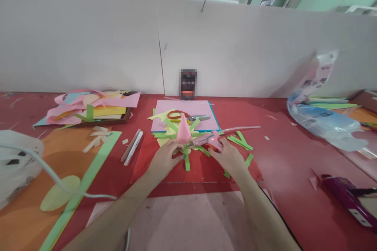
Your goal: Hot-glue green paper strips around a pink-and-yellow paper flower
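A pink paper cone (184, 130) stands point up near the middle of the table, with green paper strips (187, 160) spreading out around its base. My left hand (167, 157) is closed at the cone's lower left edge, its fingertips on the base; the exact grip is partly hidden. In my right hand (229, 156) is a pink hot glue gun (206, 139), its nozzle pointing left at the foot of the cone. A clear glue stick (241, 128) juts from the gun's back. Behind the cone, red-handled scissors (198, 117) lie on pink paper (165, 106).
Loose green strips (241, 140) lie right of the gun. Two markers (133, 147) are on the left, near orange paper (97, 157). A tray of coloured paper scraps (97, 106) stands back left. At right are a plastic bag (326, 117) and a purple tool (349, 200).
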### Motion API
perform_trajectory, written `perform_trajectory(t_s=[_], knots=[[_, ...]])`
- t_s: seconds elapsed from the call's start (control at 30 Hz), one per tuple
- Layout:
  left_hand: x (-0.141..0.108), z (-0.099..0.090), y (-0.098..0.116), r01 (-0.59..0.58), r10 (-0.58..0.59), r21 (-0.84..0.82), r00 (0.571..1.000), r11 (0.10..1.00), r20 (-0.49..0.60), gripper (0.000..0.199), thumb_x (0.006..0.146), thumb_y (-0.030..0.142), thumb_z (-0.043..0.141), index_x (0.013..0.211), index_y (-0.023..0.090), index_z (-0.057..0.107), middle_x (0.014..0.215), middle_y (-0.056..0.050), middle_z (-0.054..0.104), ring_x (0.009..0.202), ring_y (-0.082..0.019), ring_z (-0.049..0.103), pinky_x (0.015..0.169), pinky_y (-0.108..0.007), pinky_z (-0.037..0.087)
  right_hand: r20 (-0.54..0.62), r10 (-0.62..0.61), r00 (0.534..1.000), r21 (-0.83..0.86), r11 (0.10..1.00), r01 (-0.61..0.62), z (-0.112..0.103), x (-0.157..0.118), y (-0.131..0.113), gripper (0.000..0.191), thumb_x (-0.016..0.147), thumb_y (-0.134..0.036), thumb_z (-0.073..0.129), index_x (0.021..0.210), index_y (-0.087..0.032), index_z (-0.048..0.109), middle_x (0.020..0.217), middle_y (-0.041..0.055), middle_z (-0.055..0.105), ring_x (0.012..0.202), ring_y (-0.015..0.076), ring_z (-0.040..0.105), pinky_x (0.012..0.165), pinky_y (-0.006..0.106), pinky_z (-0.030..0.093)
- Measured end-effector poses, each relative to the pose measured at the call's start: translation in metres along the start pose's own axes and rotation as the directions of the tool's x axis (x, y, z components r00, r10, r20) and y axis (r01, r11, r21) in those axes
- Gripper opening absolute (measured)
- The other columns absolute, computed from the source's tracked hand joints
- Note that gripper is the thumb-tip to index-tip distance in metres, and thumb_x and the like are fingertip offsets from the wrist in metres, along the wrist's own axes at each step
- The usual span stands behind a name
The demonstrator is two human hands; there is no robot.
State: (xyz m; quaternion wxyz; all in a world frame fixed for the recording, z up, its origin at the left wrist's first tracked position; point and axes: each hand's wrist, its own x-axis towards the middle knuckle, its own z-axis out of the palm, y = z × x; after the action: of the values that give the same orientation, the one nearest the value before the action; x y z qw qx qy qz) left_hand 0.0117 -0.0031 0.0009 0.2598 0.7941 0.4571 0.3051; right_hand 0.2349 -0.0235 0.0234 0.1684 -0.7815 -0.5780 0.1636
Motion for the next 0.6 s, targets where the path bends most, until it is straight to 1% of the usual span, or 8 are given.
perform_trajectory(t_s=[0.07,0.23,0.43,0.6], knots=[[0.0,-0.0004,0.0007,-0.003,0.003,-0.001,1.0,1.0,0.001,0.011,0.075,0.022,0.058,0.086,0.022,0.056,0.085,0.0,0.055,0.077,-0.016,0.053,0.067,-0.026,0.043,0.003,-0.01,1.0,-0.016,1.0,0.01,-0.0001,-0.0013,-0.0016,0.038,0.072,-0.044,0.051,0.103,-0.022,0.05,0.09,0.0065,0.063,0.079,0.0218,0.059,0.054,0.025,0.031],[0.0001,-0.004,0.0055,-0.015,0.015,-0.011,0.999,1.0,0.029,0.002,0.076,0.02,0.055,0.077,0.021,0.056,0.079,0.001,0.052,0.07,-0.013,0.051,0.062,-0.024,0.041,-0.018,-0.015,1.0,-0.032,0.999,0.014,0.0001,-0.0037,-0.0043,0.041,0.072,-0.046,0.051,0.104,-0.022,0.049,0.091,0.0075,0.062,0.084,0.0232,0.058,0.056,0.025,0.031],[-0.0006,-0.0061,0.008,-0.026,0.028,-0.048,0.999,0.998,0.04,0.009,0.077,0.018,0.053,0.068,0.02,0.053,0.07,0.003,0.048,0.063,-0.012,0.047,0.058,-0.022,0.037,-0.018,-0.033,0.999,-0.028,0.999,0.032,0.0009,-0.0048,-0.0044,0.038,0.074,-0.045,0.048,0.104,-0.023,0.048,0.096,0.0063,0.062,0.086,0.0233,0.058,0.056,0.025,0.032],[-0.0008,-0.0052,0.0055,-0.032,0.035,-0.061,0.998,0.998,0.042,0.013,0.076,0.015,0.054,0.065,0.019,0.05,0.069,0.003,0.048,0.064,-0.011,0.047,0.059,-0.021,0.035,-0.015,-0.044,0.999,-0.018,0.999,0.044,0.0015,-0.0051,-0.0039,0.036,0.075,-0.045,0.047,0.104,-0.023,0.048,0.096,0.0056,0.062,0.085,0.0219,0.058,0.056,0.025,0.032]])
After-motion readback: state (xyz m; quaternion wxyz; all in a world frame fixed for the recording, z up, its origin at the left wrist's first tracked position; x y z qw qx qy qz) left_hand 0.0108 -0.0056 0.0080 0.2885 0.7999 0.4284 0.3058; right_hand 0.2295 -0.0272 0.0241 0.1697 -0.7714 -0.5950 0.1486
